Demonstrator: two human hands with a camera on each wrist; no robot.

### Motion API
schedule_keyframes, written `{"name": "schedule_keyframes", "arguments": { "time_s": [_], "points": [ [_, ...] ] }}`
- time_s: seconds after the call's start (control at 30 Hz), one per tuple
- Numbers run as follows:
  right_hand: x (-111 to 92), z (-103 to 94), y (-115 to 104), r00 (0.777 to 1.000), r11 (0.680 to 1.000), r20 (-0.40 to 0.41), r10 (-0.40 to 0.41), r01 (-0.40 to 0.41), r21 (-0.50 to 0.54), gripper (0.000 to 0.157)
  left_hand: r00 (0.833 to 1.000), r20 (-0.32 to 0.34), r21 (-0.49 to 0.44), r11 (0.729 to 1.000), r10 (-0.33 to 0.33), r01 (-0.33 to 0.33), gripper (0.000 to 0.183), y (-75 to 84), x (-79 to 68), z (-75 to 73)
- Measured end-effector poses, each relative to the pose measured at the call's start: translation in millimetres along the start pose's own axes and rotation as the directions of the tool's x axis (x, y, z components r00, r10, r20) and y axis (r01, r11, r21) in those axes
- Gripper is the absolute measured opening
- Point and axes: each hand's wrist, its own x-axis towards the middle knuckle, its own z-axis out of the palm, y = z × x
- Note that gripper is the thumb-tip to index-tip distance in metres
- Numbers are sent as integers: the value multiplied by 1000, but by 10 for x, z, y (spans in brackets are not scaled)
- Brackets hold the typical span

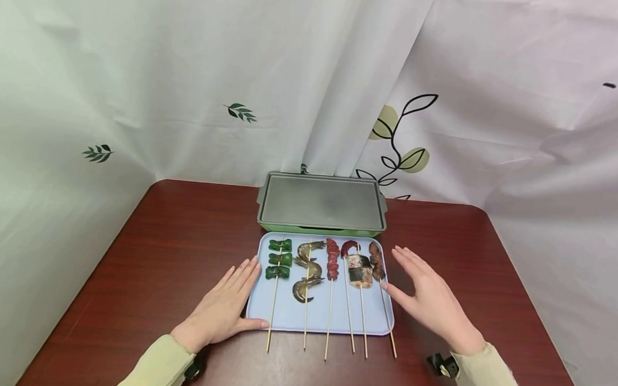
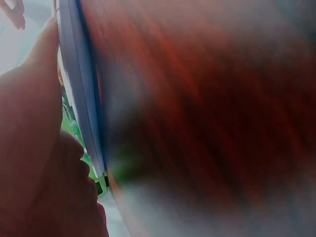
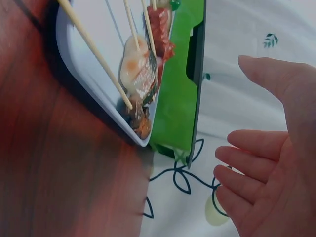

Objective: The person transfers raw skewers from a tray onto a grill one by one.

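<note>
A pale blue tray lies on the table with several skewers in a row, their sticks jutting over its front edge. From left to right they carry green pieces, shrimp, red meat chunks, a dark red curved piece, a fish slice with dark skin and brown pieces. My left hand, fingers straight, touches the tray's left edge, its thumb at the front-left corner. Beside the right edge my right hand is spread, holding nothing; its thumb tip comes near the brown-piece skewer.
Directly behind the tray stands a green grill with a flat grey plate; its green side shows in the right wrist view. A dark red wooden table carries everything. White curtains with leaf prints enclose the back and sides.
</note>
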Motion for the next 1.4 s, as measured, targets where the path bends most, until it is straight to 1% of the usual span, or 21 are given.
{"name": "schedule_keyframes", "arguments": {
  "time_s": [0.1, 0.23, 0.33, 0.47, 0.57, 0.67, 0.77, 0.9, 1.03, 1.23, 1.4],
  "points": [
    [-27, 18, -40, 1000, 1000, 17, 17, -17, 7, 72, 1000, 17, 3, 1000, -3, 3, 116, 19, 1, -25],
    [-66, 55, -75, 999, 999, 21, 35, -35, 16, 71, 998, 60, 19, 1000, -23, 22, 121, 30, 3, -24],
    [-90, 81, -90, 999, 999, 12, 38, -38, 36, 68, 997, 66, 23, 999, -28, 26, 122, 29, 0, -5],
    [-111, 105, -106, 999, 996, 7, 49, -49, 77, 60, 998, 65, 33, 999, -25, 23, 122, 26, -9, 13],
    [-125, 125, -118, 995, 989, 26, 95, -97, 110, 56, 997, 71, 48, 999, -18, 15, 121, 33, -8, -1],
    [-140, 143, -130, 981, 968, 79, 175, -186, 170, 53, 996, 84, 75, 997, -11, 4, 121, 45, 3, -31],
    [-160, 165, -144, 959, 934, 124, 254, -277, 226, 52, 994, 112, 104, 995, -13, 1, 120, 56, 17, -60],
    [-187, 205, -148, 945, 907, 141, 294, -322, 272, 48, 990, 136, 129, 992, -20, 2, 120, 67, 28, -84],
    [-203, 224, -150, 942, 899, 140, 305, -333, 284, 43, 989, 149, 143, 990, -26, 4, 121, 71, 31, -82],
    [-225, 236, -151, 939, 907, 139, 316, -342, 247, 34, 987, 157, 138, 990, -33, 11, 121, 67, 29, -71],
    [-235, 271, -152, 936, 906, 135, 325, -349, 241, 33, 988, 150, 131, 991, -29, 9, 120, 53, 26, -59]
  ]
}}
